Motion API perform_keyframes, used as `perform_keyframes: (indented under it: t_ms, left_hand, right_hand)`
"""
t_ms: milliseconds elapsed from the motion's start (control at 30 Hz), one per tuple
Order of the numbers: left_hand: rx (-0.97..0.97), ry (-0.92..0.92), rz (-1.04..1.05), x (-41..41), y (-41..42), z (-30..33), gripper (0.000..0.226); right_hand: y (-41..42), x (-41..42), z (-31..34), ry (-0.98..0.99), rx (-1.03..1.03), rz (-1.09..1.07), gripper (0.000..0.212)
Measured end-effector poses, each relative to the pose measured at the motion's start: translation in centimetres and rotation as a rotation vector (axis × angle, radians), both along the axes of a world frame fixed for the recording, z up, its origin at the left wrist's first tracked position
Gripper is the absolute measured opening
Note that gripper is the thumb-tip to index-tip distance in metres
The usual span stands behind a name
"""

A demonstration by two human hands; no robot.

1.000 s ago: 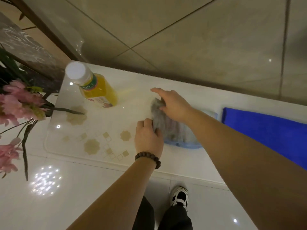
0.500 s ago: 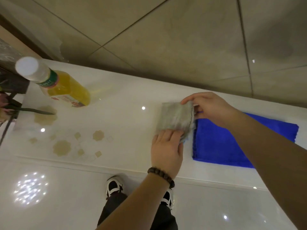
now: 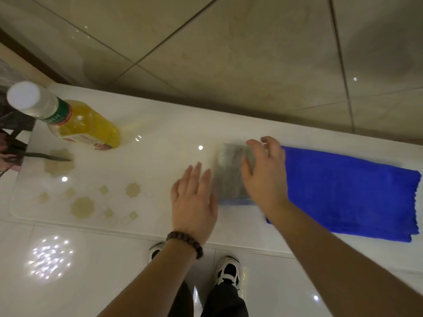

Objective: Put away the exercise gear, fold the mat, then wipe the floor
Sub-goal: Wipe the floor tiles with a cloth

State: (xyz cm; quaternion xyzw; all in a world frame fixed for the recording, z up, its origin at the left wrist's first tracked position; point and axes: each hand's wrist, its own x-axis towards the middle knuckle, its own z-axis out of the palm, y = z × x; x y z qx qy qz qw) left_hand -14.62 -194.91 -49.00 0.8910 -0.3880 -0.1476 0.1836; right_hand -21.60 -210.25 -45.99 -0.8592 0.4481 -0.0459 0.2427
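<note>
Loosely spread, both hands' fingers (image 3: 253, 145) hold nothing, hovering beside the folded grey cloth (image 3: 229, 175).

bottle (image 3: 75, 124) far left, blue towel (image 3: 348, 193) right

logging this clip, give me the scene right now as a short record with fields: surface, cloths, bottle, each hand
surface: glossy white table top, patterned mat under glass at its left
grey cloth: folded grey cloth lying on the table, its right edge by the blue towel
blue towel: folded blue towel lying flat, right of the grey cloth
bottle: yellow liquid bottle, white cap, upright at far left
left hand: left hand flat, fingers straight, beside the grey cloth's left edge
right hand: right hand fingers spread over the grey cloth; contact unclear
</note>
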Motion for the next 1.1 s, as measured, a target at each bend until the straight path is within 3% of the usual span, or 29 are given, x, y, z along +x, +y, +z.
perform_keyframes:
  t_ms: [133,233,567,900,1100]
  left_hand:
    - [0.123,0.013,0.066,3.1,1.4,-0.9,0.051]
    - [0.133,0.032,0.052,4.0,2.0,-0.6,0.055]
    - [0.118,0.165,0.013,4.9,5.8,0.4,0.054]
    - [0.178,0.260,0.045,3.7,14.0,4.8,0.057]
    - [0.113,0.232,0.283,2.6,22.2,8.7,0.057]
  right_hand:
    - [4.5,1.6,-2.3,0.290,0.007,0.153,0.072]
    - [5.5,2.3,-4.9,0.406,-0.040,0.130,0.081]
    - [8.5,-0.2,-6.4,0.362,-0.185,0.122,0.065]
    - [12.3,-1.5,-3.0,0.424,-0.011,0.193,0.047]
    - [15.6,-2.8,0.9,0.149,0.152,0.220,0.047]
